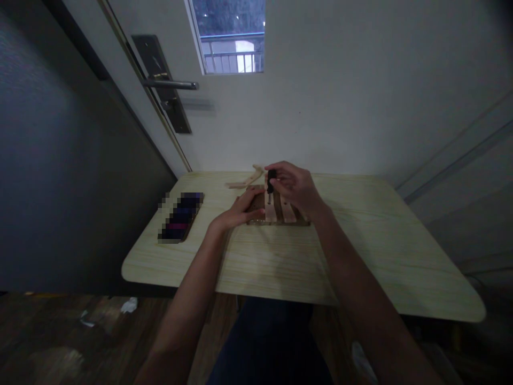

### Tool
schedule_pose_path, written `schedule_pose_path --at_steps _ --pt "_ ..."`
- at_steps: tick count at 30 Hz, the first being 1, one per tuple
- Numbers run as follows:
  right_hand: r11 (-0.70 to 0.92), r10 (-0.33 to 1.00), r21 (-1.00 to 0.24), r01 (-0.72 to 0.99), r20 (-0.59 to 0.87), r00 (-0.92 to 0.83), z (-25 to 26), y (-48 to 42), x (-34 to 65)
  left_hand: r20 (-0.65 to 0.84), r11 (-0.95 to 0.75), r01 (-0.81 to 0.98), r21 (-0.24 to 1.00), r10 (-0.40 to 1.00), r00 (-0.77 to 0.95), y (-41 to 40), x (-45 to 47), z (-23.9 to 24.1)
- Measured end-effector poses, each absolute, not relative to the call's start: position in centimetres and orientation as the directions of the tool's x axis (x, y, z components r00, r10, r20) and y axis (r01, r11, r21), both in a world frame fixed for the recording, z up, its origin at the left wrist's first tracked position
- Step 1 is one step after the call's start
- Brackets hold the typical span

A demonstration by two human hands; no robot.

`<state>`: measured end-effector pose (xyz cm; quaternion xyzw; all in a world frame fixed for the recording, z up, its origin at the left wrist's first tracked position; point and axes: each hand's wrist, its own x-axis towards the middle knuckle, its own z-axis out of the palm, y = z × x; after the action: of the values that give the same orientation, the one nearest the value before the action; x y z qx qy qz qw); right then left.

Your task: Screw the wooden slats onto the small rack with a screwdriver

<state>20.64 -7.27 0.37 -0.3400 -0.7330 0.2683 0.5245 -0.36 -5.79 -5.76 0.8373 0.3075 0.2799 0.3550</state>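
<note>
The tabletop (372,240) stands against a white door. Between its middle and far edge lies a brown board (257,203), its far side partly covered by both hands. The left hand (236,211) rests on the board's left end, thumb and fingers spread. Beside the left edge, a phone (181,216) has a pixelated screen. Two pale wood strips (271,214) cross the board. The right hand's (300,188) fingers grip an upright black screwdriver (271,183) above the left strip; its tip is indistinct.
</note>
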Motion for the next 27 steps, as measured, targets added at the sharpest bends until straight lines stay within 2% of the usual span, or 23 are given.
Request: schedule_pose_path --at_steps 7,17,21,27 --pt "0.599 0.794 -0.793 0.109 0.572 -0.205 0.39 -6.9 20.7 0.234 -0.54 0.312 0.781 0.718 0.656 -5.74 -0.4 -5.78" --pt "0.625 0.781 -0.744 0.236 0.597 -0.185 0.35 -6.79 20.91 0.253 -0.541 0.285 0.791 0.713 0.653 -5.85 -0.39 -5.74" --pt "0.656 0.755 -0.71 0.255 0.615 -0.23 0.71 -7.28 20.91 0.24 -0.538 0.296 0.789 0.714 0.658 -5.88 -0.35 -5.51" --pt "0.644 0.748 -0.75 0.153 0.575 -0.332 1.1 -7.48 21.2 0.245 -0.556 0.309 0.772 0.708 0.662 -5.83 -0.33 -5.61"
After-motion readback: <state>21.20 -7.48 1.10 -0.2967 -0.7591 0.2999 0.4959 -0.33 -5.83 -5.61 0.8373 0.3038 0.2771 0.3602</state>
